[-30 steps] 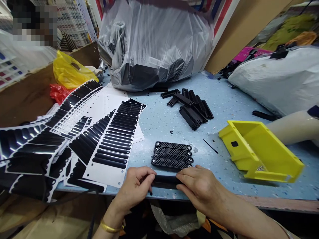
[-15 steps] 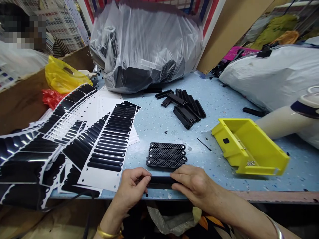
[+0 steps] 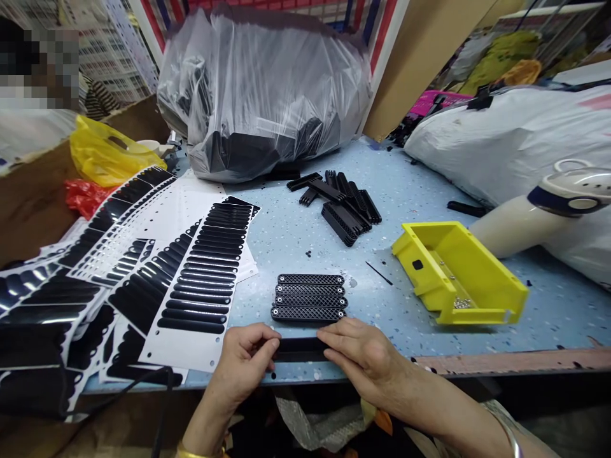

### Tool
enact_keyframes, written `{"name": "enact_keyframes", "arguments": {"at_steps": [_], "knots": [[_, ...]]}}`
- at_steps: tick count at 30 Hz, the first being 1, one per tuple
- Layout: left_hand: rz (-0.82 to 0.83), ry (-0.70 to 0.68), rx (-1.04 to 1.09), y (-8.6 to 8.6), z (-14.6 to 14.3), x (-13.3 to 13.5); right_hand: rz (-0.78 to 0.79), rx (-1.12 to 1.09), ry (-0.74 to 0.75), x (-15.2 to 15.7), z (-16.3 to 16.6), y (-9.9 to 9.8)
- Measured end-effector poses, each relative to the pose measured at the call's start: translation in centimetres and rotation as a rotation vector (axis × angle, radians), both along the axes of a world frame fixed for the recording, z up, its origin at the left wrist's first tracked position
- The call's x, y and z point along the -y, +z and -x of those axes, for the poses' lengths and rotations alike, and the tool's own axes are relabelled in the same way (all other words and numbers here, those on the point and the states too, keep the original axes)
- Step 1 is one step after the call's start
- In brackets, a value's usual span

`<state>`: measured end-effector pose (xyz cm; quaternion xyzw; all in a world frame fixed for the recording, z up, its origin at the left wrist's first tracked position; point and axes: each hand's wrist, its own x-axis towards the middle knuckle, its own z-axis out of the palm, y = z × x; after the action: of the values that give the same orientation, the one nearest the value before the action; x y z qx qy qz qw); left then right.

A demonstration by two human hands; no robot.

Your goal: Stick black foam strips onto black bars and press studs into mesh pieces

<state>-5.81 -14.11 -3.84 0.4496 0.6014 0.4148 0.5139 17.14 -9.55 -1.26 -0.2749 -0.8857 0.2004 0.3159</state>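
At the table's near edge my left hand [image 3: 245, 362] and my right hand [image 3: 363, 356] each pinch one end of a long black plastic strip [image 3: 298, 350] lying flat. Both hands are closed on it, fingers curled over its ends. Just beyond the strip lies a tidy row of several black mesh-patterned strips [image 3: 309, 297]. White sheets of black oval stickers [image 3: 200, 286] spread out left of my left hand.
A loose heap of black strips [image 3: 344, 203] lies mid-table. A yellow plastic bin [image 3: 458, 273] with small screws sits at right, with a white tool [image 3: 539, 213] behind it. A clear bag of black parts [image 3: 262, 95] stands at the back. Another person is at far left.
My hands stay on the black strip. The camera has tilted and turned rightward, so everything on the table drifts left in view.
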Motion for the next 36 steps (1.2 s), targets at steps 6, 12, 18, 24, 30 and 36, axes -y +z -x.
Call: {"name": "enact_keyframes", "arguments": {"at_steps": [6, 12, 18, 24, 30, 36], "knots": [[0.011, -0.008, -0.03, 0.0, 0.1, 0.0, 0.044, -0.001, 0.05, -0.2, -0.1, -0.1], [-0.019, 0.002, -0.051, -0.3, 0.1, 0.2, 0.001, 0.116, 0.057, 0.1, -0.4, -0.8], [-0.055, 0.001, -0.074, -0.4, -0.1, 0.2, -0.051, 0.08, -0.065, 0.8, -1.5, -1.4], [-0.088, -0.011, -0.127, -0.4, -0.1, 0.3, 0.028, -0.043, -0.333, 1.2, -4.9, -1.5], [-0.191, -0.061, -0.272, -0.9, -0.4, 0.4, 0.208, 0.008, -0.509, 1.8, -4.0, -2.9], [-0.457, -0.029, -0.612, -2.7, -1.8, 0.3, 0.075, 0.137, -0.649, 1.2, -0.9, -4.0]]}}
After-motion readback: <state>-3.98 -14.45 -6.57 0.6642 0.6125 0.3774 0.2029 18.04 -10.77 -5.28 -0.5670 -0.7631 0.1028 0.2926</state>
